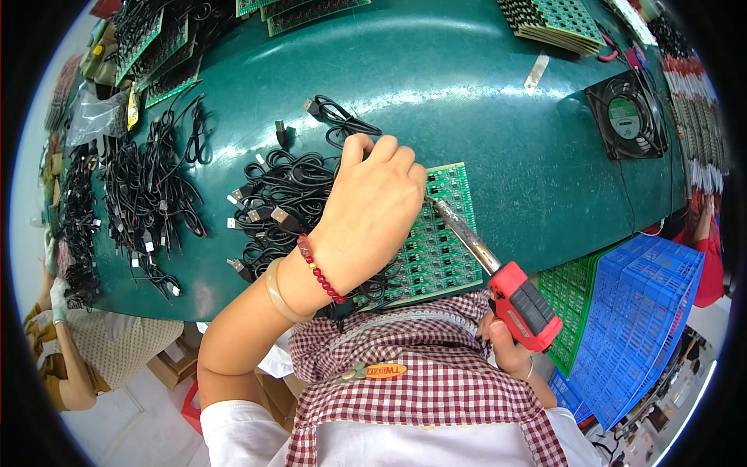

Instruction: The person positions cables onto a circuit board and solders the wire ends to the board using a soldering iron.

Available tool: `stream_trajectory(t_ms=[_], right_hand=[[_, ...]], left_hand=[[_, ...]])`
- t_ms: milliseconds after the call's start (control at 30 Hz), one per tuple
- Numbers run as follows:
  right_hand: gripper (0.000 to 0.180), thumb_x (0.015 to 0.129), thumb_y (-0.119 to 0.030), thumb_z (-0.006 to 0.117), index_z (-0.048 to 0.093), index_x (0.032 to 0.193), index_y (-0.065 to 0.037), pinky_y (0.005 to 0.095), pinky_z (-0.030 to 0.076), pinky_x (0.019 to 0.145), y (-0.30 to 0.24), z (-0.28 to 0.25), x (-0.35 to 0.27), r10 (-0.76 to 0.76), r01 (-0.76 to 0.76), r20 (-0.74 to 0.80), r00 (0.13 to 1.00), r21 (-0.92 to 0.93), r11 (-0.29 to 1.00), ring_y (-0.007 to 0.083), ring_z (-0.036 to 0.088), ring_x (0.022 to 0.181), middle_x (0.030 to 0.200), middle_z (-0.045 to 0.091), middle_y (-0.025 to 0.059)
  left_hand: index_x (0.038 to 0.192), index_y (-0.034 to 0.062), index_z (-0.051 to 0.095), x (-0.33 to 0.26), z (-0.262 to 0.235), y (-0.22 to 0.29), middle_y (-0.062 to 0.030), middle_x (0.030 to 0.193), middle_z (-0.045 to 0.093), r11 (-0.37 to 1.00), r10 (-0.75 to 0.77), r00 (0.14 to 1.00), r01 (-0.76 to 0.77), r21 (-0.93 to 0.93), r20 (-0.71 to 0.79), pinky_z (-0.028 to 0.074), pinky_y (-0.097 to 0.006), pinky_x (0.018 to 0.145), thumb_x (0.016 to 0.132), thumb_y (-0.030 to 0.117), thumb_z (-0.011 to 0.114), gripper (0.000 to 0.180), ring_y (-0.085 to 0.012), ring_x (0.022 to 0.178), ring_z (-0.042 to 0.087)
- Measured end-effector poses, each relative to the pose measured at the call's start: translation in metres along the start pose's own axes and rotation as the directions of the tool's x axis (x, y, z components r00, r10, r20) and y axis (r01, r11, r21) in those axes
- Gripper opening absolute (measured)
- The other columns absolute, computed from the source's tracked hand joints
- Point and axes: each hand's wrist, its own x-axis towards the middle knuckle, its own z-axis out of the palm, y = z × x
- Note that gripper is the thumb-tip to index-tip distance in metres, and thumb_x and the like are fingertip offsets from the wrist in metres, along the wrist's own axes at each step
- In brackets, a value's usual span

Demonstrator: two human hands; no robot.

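My right hand point(507, 352) grips a soldering iron point(520, 305) with a red and black handle. Its metal tip points up and left, close to the fingertips of my left hand point(380, 196). That left hand is closed, knuckles up, over a green circuit board point(447, 249) with rows of small black parts. Whatever its fingers pinch is hidden under the hand. Black USB cables point(284, 191) lie in a tangled heap beside my left wrist, and a few strands pass under it onto the board. One looped cable point(346, 121) rests just beyond my left knuckles.
More cable bundles point(148, 187) lie at the left. Stacked circuit boards point(552, 23) stand at the far right, others point(311, 14) at the far edge. A black fan point(626, 115) sits on the right of the green table point(513, 132). Blue crates point(630, 311) stand right. Other people work on both sides.
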Motion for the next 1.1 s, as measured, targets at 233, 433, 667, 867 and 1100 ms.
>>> stream_trajectory(t_ms=[233,433,667,867,1100], right_hand=[[0.015,0.084,-0.015,0.064,0.064,0.087,0.000,0.0322,0.048,0.060,-0.013,-0.003,-0.003,0.022,-0.022,-0.013,1.000,0.005,1.000,0.0203,0.062,0.065,0.073,0.063,0.0073],[0.026,0.089,-0.019,0.060,0.055,0.101,0.004,0.0313,0.047,0.060,-0.014,-0.006,-0.006,0.008,0.005,-0.075,0.997,0.168,0.986,0.0167,0.056,0.063,0.070,0.057,0.0077],[0.053,0.092,-0.032,0.060,0.043,0.124,0.006,0.0300,0.045,0.053,-0.030,-0.002,0.009,-0.028,0.077,-0.202,0.979,0.239,0.968,0.0148,0.048,0.053,0.063,0.049,0.0068],[0.048,0.094,-0.033,0.056,0.043,0.121,0.006,0.0289,0.044,0.050,-0.024,-0.013,0.016,-0.071,0.145,-0.306,0.949,0.226,0.963,0.0142,0.047,0.050,0.060,0.048,0.0060],[0.046,0.095,-0.033,0.054,0.044,0.119,0.006,0.0265,0.042,0.047,-0.025,-0.016,0.028,-0.147,0.228,-0.357,0.922,0.198,0.953,0.0129,0.045,0.047,0.059,0.047,0.0054]], left_hand=[[0.078,0.0073,0.059,0.000,0.001,-0.001,-0.0059,0.079,0.053,1.000,-0.002,1.000,0.002,-0.006,-0.001,0.037,-0.039,0.087,0.075,0.007,0.065,0.007,-0.0237,0.087,0.052],[0.077,0.0073,0.058,0.000,-0.001,-0.001,-0.0058,0.079,0.052,1.000,-0.001,1.000,0.001,-0.017,-0.001,0.037,-0.038,0.086,0.075,0.006,0.065,0.008,-0.0239,0.085,0.051],[0.091,0.0043,0.061,-0.004,-0.018,0.001,-0.0096,0.087,0.055,0.988,-0.028,0.997,0.038,-0.147,0.074,0.040,-0.040,0.091,0.073,-0.002,0.063,0.019,-0.0275,0.094,0.053],[0.097,0.0028,0.058,-0.007,-0.064,-0.032,-0.0101,0.104,0.058,0.998,0.012,0.998,-0.007,-0.062,0.069,0.041,-0.042,0.093,0.073,-0.007,0.058,0.026,-0.0316,0.105,0.054],[0.093,0.0074,0.060,0.003,-0.073,-0.047,-0.0071,0.094,0.057,0.998,0.035,0.974,-0.023,-0.056,0.222,0.039,-0.041,0.095,0.075,0.003,0.065,0.019,-0.0267,0.103,0.054]])
